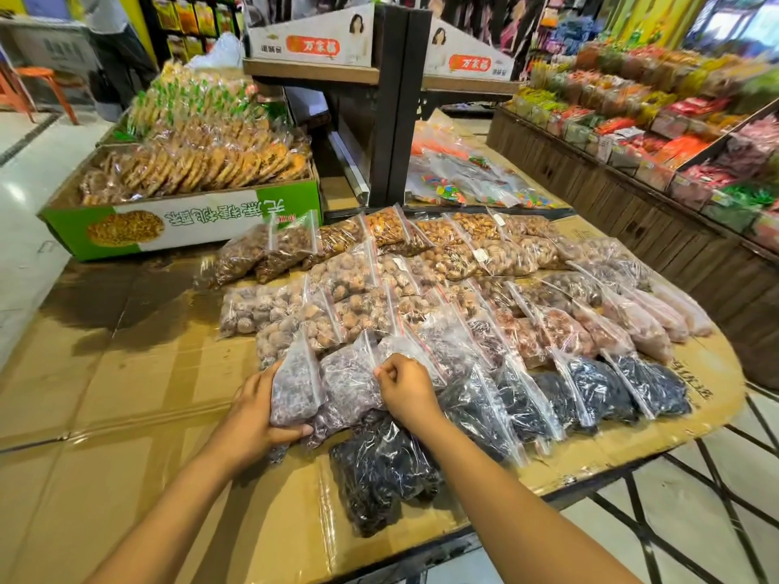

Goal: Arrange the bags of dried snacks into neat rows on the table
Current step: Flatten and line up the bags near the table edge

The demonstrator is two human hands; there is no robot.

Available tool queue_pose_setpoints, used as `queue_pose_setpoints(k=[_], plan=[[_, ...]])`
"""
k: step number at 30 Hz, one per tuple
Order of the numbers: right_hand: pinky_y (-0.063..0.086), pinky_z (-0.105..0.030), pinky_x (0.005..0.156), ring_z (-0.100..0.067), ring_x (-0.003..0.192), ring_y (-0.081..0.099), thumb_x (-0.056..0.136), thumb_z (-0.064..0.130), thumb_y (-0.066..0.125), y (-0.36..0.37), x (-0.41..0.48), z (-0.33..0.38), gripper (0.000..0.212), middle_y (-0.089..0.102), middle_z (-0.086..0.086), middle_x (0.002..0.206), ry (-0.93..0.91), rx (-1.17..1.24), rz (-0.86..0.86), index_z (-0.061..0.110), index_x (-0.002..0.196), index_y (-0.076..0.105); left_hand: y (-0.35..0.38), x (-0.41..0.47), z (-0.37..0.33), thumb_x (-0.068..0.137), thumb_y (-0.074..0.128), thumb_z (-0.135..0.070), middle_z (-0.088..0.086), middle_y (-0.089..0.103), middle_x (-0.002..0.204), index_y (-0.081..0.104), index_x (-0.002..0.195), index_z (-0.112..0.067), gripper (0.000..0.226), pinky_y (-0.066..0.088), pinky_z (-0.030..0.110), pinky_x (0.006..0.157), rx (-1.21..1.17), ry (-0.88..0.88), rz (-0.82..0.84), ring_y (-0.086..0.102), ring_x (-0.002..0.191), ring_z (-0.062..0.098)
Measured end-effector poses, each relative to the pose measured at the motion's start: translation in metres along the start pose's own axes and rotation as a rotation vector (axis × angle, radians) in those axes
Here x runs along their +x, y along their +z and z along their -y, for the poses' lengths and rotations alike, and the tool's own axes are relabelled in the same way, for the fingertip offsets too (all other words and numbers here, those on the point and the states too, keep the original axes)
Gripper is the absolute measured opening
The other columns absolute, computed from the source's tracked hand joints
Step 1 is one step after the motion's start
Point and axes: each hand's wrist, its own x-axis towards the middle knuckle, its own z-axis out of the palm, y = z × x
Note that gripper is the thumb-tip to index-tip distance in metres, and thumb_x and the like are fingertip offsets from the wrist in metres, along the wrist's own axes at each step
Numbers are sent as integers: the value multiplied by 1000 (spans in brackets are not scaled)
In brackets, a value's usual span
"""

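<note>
Several clear zip bags of dried snacks lie in slanted rows on the cardboard-covered table (126, 394): brown ones at the back (379, 271), pinkish ones (560, 330) in the middle, dark ones (590, 389) in front. My left hand (253, 410) grips a purplish-grey bag (295, 385) from its left side, holding it upright. My right hand (406, 385) pinches the top of the neighbouring purplish bag (350, 385). A dark bag (379, 469) lies loose nearest to me, below both hands.
A green and white carton of round biscuits (177, 212) stands at the back left. A dark shelf post (392, 111) rises behind the bags. Candy bags (463, 179) lie beyond it. Snack shelves (653, 111) run along the right. A person (114, 48) stands far left.
</note>
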Motion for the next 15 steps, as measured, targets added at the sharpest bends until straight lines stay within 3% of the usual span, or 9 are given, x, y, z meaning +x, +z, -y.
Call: queue_pose_setpoints(k=[5,6,8,10,12,15], plan=[[48,-30,64,-7,58,47,95,26,53,-1,-7,-3,13,53,6,68,-23,30,19,15,91,57,0,-6,-3,46,67,-80,2,11,156,-5,148,-36,133,22,50,115,-125,-16,30,14,142,25],[50,-30,70,-7,66,50,94,28,53,-1,-8,-5,15,55,4,75,-23,23,15,14,98,58,-1,-5,-1,44,62,-86,0,6,158,-10,147,-41,134,19,50,115,-145,4,44,11,144,24],[45,-39,96,-16,104,49,92,32,55,-7,-4,-12,31,55,-3,107,-1,-77,-79,17,118,55,-4,-2,2,46,56,-91,-4,-4,160,-18,142,-50,128,15,51,117,-215,44,48,4,146,21],[29,-44,111,-23,130,30,90,36,55,-20,0,-19,50,43,-6,131,32,-174,-172,18,135,43,-3,1,-1,49,56,-90,-6,-5,160,-18,141,-53,123,14,52,117,-270,57,-30,3,146,18],[27,-43,112,-26,134,25,92,34,54,-35,7,-24,58,41,-11,135,78,-170,-171,13,141,32,3,-1,-15,49,52,-92,-10,-8,159,-14,145,-47,125,10,49,117,-188,69,-88,-2,144,13],[35,-41,105,-31,129,29,93,33,53,-46,17,-22,47,46,-17,130,151,-277,-137,2,128,45,13,-2,-33,46,37,-99,-5,3,159,1,150,-36,127,14,50,117,-47,35,-185,1,146,18]])
